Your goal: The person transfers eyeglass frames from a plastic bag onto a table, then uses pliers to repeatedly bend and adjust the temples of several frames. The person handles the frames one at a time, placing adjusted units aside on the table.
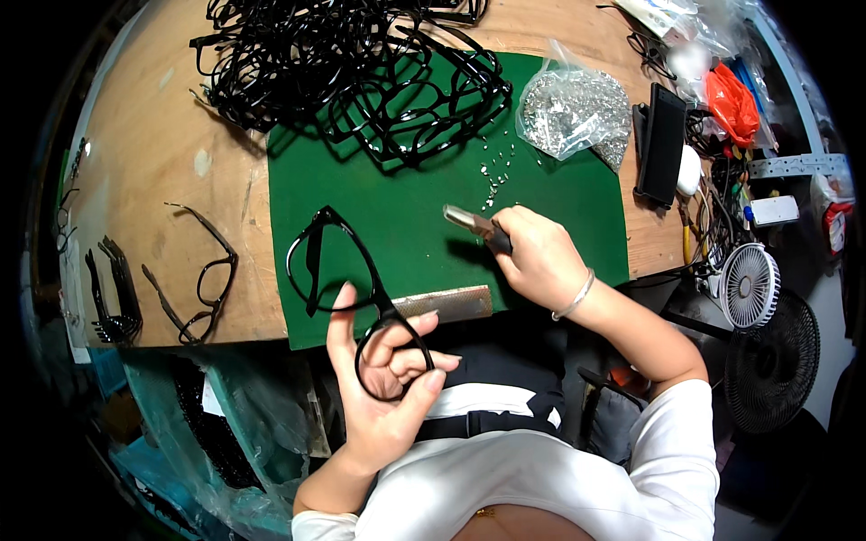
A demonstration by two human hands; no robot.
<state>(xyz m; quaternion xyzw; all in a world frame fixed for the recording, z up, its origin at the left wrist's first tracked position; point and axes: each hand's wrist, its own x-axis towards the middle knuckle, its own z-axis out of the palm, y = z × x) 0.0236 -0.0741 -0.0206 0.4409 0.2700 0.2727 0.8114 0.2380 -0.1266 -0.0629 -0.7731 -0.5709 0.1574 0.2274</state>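
Observation:
My left hand (388,388) is closed on a pair of black eyeglass frames (374,270) just over the table's front edge. One lens opening is round my fingers, and a temple arm sticks up toward the far side. My right hand (541,252) grips a hand tool (469,221) with a blunt metal tip and dark handle, perhaps pliers. The tool points left over the green mat (424,189), apart from the frames. Small silvery pieces (493,176) lie scattered beyond its tip. A narrow metal-topped block (442,304) sits at the mat's near edge, between my hands.
A tangled heap of black eyeglass frames (298,72) covers the far left. At the far right is a clear bag (573,104) of small silvery pieces, beside a black phone-like device (661,144). More glasses (203,293) lie on the left; fans (749,287) stand at right.

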